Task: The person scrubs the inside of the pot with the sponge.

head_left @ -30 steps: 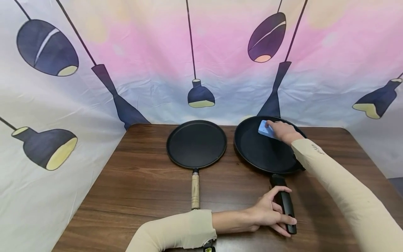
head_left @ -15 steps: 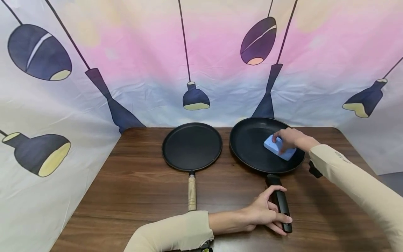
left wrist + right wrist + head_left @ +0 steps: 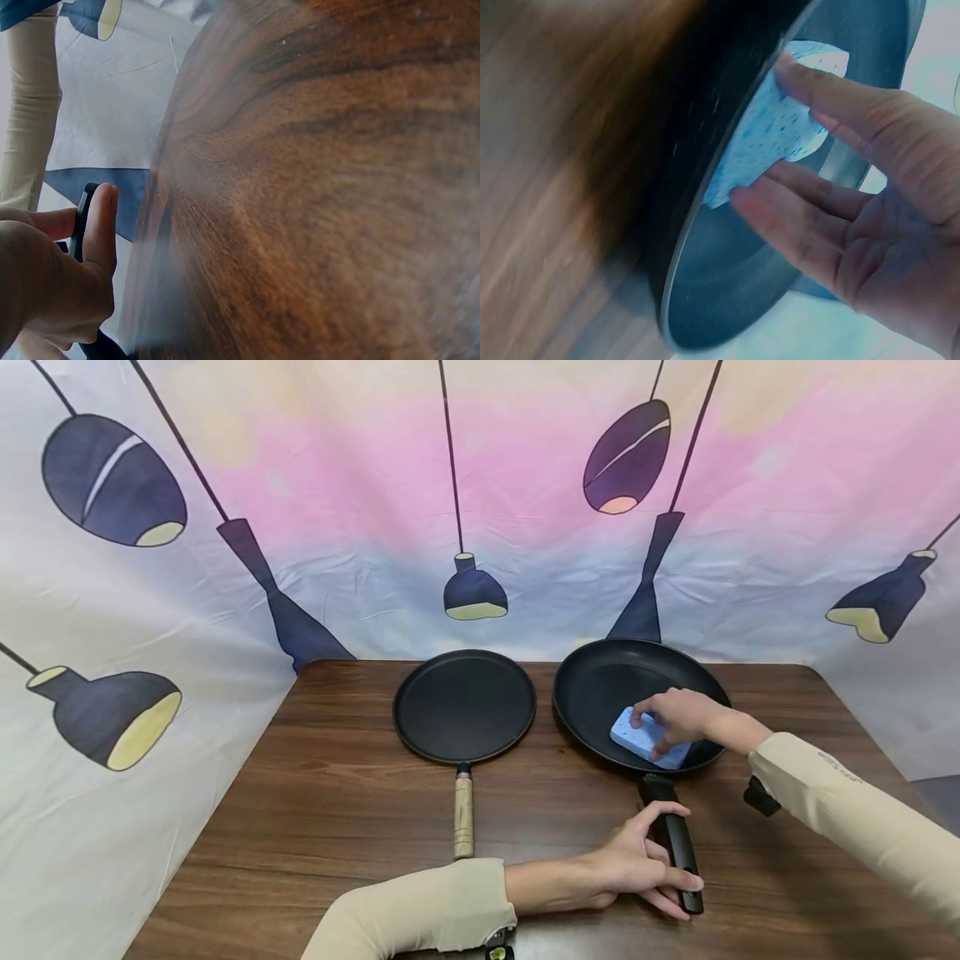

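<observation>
A black frying pan lies on the table at the right, its black handle pointing toward me. My left hand grips that handle between thumb and fingers, also visible in the left wrist view. Inside the pan, near its front edge, my right hand pinches a light blue sponge against the cooking surface. The right wrist view shows the speckled sponge between the thumb and fingers, close to the pan's rim.
Left of the frying pan lies a flat black crepe pan with a wooden handle. Both stand on a brown wooden table. A fabric backdrop printed with lamps hangs behind the table's far edge.
My right hand has moved the sponge from the far part of the pan, over its right side, to the front. The left hand keeps its hold on the handle.
</observation>
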The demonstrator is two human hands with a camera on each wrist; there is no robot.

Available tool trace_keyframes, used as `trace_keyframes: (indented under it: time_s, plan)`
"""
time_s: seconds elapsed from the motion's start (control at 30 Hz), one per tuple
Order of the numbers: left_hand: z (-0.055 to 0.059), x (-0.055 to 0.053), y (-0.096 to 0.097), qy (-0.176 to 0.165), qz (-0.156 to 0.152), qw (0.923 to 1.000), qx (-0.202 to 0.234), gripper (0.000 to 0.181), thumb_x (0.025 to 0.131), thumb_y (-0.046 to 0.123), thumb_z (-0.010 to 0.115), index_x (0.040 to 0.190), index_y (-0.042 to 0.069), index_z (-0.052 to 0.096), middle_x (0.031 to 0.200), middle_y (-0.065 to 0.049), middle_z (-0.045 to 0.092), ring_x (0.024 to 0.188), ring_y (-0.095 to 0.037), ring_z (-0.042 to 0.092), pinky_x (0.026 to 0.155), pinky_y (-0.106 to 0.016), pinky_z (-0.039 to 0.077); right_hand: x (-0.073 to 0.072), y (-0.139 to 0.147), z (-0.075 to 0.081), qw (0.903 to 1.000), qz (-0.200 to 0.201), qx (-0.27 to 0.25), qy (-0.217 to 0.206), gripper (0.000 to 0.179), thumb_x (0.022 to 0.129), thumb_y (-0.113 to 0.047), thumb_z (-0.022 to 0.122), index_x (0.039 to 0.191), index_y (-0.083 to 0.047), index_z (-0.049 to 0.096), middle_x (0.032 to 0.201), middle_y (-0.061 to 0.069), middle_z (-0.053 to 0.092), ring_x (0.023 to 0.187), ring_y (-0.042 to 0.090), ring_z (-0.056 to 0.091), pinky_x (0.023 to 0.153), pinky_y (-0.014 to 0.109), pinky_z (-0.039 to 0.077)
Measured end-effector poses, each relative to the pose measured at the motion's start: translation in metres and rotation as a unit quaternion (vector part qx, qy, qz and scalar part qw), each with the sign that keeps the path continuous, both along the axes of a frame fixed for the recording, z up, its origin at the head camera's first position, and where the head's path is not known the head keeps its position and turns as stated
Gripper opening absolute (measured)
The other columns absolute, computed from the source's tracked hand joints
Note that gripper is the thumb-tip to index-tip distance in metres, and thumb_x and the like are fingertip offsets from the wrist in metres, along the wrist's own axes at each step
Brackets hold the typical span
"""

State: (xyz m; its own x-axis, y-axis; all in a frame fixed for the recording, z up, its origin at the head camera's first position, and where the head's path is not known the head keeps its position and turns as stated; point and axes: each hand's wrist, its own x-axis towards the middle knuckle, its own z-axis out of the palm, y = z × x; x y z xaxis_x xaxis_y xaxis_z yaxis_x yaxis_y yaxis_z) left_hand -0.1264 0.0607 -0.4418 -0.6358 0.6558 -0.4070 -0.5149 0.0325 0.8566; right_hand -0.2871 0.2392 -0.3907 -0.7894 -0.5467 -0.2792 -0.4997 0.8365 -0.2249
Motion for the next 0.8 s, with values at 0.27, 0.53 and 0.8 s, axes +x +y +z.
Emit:
trace_keyframes:
  time_s: [0.27,0.53,0.8]
  plan:
    - [0.0,-0.001,0.001,-0.009,-0.005,0.9999,-0.005,0.07,0.089,-0.015,0.068,0.128,0.041,0.053,0.079,-0.011,0.068,0.094,-0.055,0.07,0.075,-0.054,0.062,-0.002,-0.029,-0.007,0.9992,0.03,-0.025,-0.005,0.041,0.079,-0.019,0.089,0.115,-0.018,0.068,0.068,-0.004,0.043,0.057,0.01,0.038,0.053,0.023,0.034]
    - [-0.002,0.001,-0.001,-0.016,-0.006,0.9999,0.002,0.07,0.089,-0.016,0.067,0.129,0.04,0.052,0.079,-0.01,0.069,0.096,-0.054,0.069,0.074,-0.052,0.063,-0.017,-0.041,-0.009,0.9991,0.04,-0.011,-0.009,0.041,0.078,-0.012,0.089,0.113,-0.016,0.067,0.105,0.01,0.066,0.078,0.016,0.056,0.064,0.027,0.049]
    - [-0.001,-0.001,0.0,-0.014,0.003,0.9999,0.003,0.07,0.089,-0.016,0.068,0.128,0.04,0.052,0.079,-0.011,0.068,0.095,-0.055,0.07,0.073,-0.052,0.063,-0.039,-0.046,-0.01,0.9993,0.006,0.006,0.037,0.042,0.089,-0.009,0.079,0.127,-0.014,0.063,0.098,0.012,0.063,0.078,0.021,0.055,0.065,0.033,0.046]
